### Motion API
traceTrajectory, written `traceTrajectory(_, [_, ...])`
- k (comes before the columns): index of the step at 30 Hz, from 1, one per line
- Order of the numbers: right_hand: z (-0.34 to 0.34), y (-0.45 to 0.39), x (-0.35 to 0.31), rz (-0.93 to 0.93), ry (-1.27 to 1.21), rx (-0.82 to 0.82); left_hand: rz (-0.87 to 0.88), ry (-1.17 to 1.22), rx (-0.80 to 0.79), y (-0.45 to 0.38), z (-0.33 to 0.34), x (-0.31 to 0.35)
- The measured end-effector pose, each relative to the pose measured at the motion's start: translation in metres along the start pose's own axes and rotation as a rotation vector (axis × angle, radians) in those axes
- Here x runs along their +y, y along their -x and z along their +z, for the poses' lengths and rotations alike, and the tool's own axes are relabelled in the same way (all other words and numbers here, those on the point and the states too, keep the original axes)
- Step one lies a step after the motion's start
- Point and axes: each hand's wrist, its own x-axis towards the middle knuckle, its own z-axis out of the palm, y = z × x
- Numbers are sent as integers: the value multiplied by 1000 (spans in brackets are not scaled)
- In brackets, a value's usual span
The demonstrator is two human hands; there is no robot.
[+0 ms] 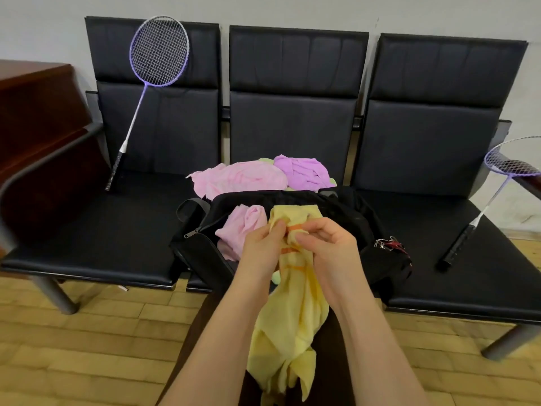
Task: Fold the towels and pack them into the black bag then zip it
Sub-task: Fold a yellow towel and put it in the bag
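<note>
yellow towel (pixel 292 317): nearest the camera, hangs crumpled from both hands down past the front edge of the bench, orange stripe marks near its top; upper end lies over the open mouth of the bag.
left hand (pixel 262 247): fingers curled, thumb and fingertips pinch the top of the yellow towel, just left of the orange stripe.
right hand (pixel 330 244): fingers curled, pinches the same towel end from the right; the two hands almost touch.
black bag (pixel 351 212): on the middle seat of the bench, at its front edge, unzipped, mouth open; zip pull (pixel 187 234) shows at its left end; strap loop (pixel 187 208) at the left side.
pink towel in bag (pixel 243 227): bunched inside the left half of the bag opening, just beside the left hand.
pink towel on seat (pixel 240 177): loose heap behind the bag, toward the back edge of the middle seat.
purple towel (pixel 301 171): crumpled, right of the pink heap, touching it; bits of green cloth (pixel 265 161) poke out around the heap.
red item (pixel 390 244): small, with metal bits, on the right end of the bag; cannot tell what it is.
bench (pixel 87 230): three black padded seats in a row, against the wall.
left racket (pixel 155 71): purple, leans upright on the left seat's backrest, handle on the seat.
right racket (pixel 497 186): purple, head at the right armrest, handle down on the right seat.
floor (pixel 87 347): yellowish wood tiles.
</note>
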Motion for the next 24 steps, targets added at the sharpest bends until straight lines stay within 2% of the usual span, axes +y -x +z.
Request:
traceTrajectory(5, [6,-4,13,12,18,85,-64,14,0,-1,1,-11])
traceTrajectory(8, [9,-3,19,90,2,129,-116,65,25,-1,0,-13])
traceTrajectory(13, [4,1,23,123,-142,114,-38,77,59,-2,-5,-16])
traceTrajectory(20, [12,3,31,-130,295,112,14,30,96,-2,-10,-21])
traceTrajectory(24, [19,5,34,-231,463,8,28,45,94,-3,-11,-23])
